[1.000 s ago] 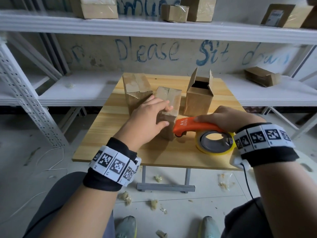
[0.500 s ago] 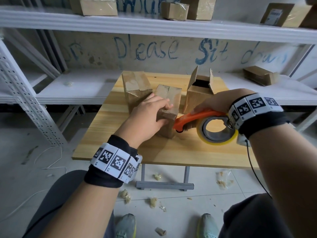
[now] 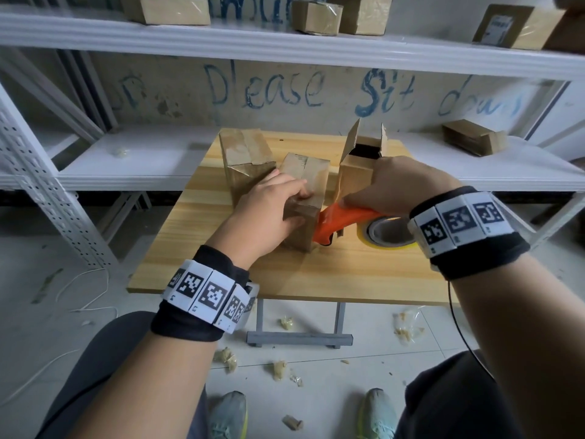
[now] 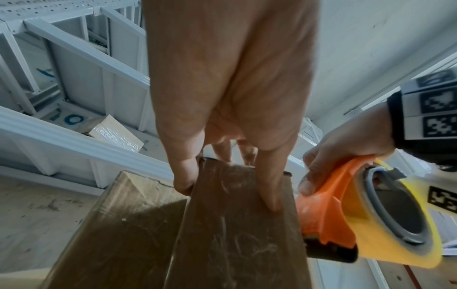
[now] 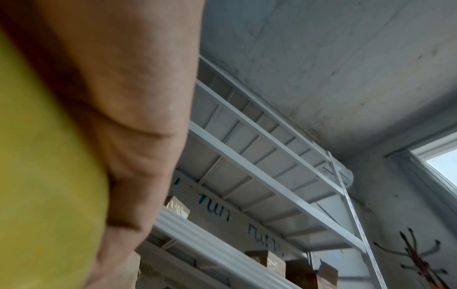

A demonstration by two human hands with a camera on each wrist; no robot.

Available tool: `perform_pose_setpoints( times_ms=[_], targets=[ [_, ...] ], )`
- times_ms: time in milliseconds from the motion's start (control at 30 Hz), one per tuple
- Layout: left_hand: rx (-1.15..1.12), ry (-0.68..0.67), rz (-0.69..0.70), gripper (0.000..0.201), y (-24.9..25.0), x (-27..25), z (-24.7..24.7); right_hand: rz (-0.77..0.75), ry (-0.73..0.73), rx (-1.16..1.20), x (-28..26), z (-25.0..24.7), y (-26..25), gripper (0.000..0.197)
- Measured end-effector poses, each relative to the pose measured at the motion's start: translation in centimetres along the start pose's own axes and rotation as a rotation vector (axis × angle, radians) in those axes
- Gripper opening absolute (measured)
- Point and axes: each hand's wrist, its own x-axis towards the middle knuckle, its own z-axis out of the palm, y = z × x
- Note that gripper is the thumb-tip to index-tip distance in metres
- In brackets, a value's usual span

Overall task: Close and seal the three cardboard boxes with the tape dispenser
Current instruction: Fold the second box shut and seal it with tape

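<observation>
White metal shelving (image 3: 285, 45) ran along a concrete wall (image 3: 177, 90) with "Please Sit down" painted on it in blue, and cardboard parcels sat on its upper and middle shelves. Before it stood a small light wooden table (image 3: 348, 274) on a grey metal leg frame, over a pale tiled floor littered with crumpled scraps of tape (image 3: 278, 369). Three cardboard boxes stood upright on the table: the left box (image 3: 243, 153) closed and taped, the middle box (image 3: 308, 172) closed, the right box (image 3: 357, 166) with its flaps up. The left hand (image 3: 269, 210) gripped the top of the middle box, thumb and fingers curled over its near end. The right hand (image 3: 399, 188) was wrapped round the orange tape dispenser (image 3: 342, 220), whose front end touched the middle box's right side; its yellow tape roll (image 3: 389, 236) hung just above the table.
</observation>
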Motion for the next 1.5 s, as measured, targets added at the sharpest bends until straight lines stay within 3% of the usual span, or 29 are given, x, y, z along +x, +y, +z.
perform_pose_setpoints(
  times_ms=[100,233,367,500,967,1067,1367,1500],
  targets=[
    [-0.026,0.010,0.065,0.040,0.6,-0.1,0.5,-0.090,0.128,-0.163,-0.3,1.5,-1.1,0.036],
    [-0.049,-0.010,0.020,0.042,0.4,-0.3,-0.4,-0.030,-0.049,0.026,0.3,1.0,0.7,0.040],
    [-0.002,-0.018,0.013,0.041,0.4,0.2,-0.3,0.077,-0.012,0.124,0.2,2.7,3.2,0.054],
    [-0.017,-0.014,-0.008,0.042,0.1,0.2,-0.2,0.136,0.141,0.256,-1.1,5.0,4.2,0.060],
    [-0.056,-0.009,0.003,0.050,-0.3,-0.2,0.2,0.015,0.633,0.126,-2.2,7.2,5.0,0.057],
    [-0.063,-0.017,0.006,0.051,-0.4,-0.3,0.2,0.035,0.607,0.178,-2.6,7.5,6.2,0.059],
    [-0.072,-0.047,-0.016,0.055,-0.2,-0.4,0.1,0.068,0.270,0.151,-3.3,8.3,7.7,0.044],
    [-0.058,-0.059,-0.028,0.054,0.3,-0.6,0.0,0.122,0.253,0.110,-3.8,7.9,6.9,0.036]
  ],
)
